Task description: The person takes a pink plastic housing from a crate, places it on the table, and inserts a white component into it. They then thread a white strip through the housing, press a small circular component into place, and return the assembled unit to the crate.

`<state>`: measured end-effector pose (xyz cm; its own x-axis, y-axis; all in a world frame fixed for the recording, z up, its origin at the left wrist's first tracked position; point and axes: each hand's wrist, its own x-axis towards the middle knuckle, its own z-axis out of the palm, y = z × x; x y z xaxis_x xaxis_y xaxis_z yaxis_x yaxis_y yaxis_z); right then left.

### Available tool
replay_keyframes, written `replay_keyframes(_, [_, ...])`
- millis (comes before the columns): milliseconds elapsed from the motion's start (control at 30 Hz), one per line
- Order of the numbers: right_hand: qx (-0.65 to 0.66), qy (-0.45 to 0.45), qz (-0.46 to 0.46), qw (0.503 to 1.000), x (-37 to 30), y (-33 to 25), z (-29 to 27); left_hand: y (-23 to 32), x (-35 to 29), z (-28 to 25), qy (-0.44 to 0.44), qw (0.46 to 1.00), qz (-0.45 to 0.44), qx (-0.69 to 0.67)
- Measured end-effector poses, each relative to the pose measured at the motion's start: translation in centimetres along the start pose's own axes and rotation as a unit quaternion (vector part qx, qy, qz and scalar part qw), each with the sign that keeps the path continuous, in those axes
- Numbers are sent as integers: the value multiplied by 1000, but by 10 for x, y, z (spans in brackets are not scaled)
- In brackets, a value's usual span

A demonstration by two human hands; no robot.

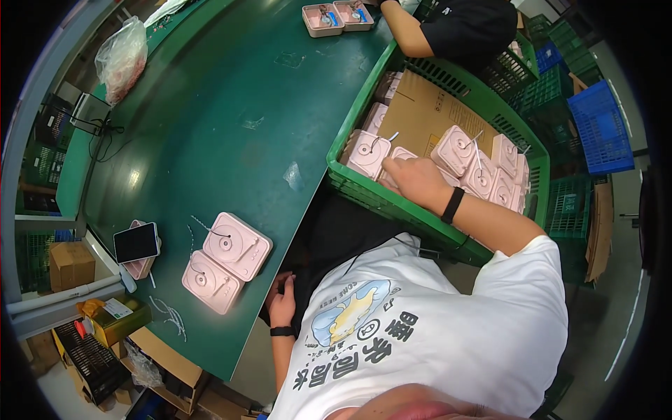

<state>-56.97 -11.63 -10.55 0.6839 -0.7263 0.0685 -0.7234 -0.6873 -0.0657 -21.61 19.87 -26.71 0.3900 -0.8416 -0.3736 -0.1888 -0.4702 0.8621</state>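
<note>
My right hand point(418, 180) reaches into a green plastic crate point(392, 198), its fingers curled at the edge of a pink record-player-shaped box point(367, 151) with a pale cord. Part of another pink box shows just behind the fingers, and the fingertips are partly hidden. Down beside the table's edge, my left hand point(282, 302) hangs low with loosely bent fingers apart and nothing visible in it. Two more pink record-player-shaped boxes point(227, 262) lie side by side on the green table point(210, 161), each with a thin twisted cord.
A phone point(136, 242) rests on a pink box at the table's left. Loose cords point(168, 318) lie near the front corner. Cardboard point(434, 112) and several pink boxes fill the crate. Across the table, a co-worker's arm point(409, 31) is near two opened pink cases point(323, 21).
</note>
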Motion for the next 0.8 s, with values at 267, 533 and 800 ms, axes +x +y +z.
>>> replay_keyframes(267, [-81, 23, -59, 995, 22, -5, 25, 3, -1, 4, 5, 1000, 12, -27])
replay_keyframes(533, [-49, 5, -99, 994, 31, 3, 25, 7, -5, 5, 23, 999, 9, -43])
replay_keyframes(800, [33, 36, 2, 999, 33, 38, -7, 1, -4, 3, 13, 999, 39, -36])
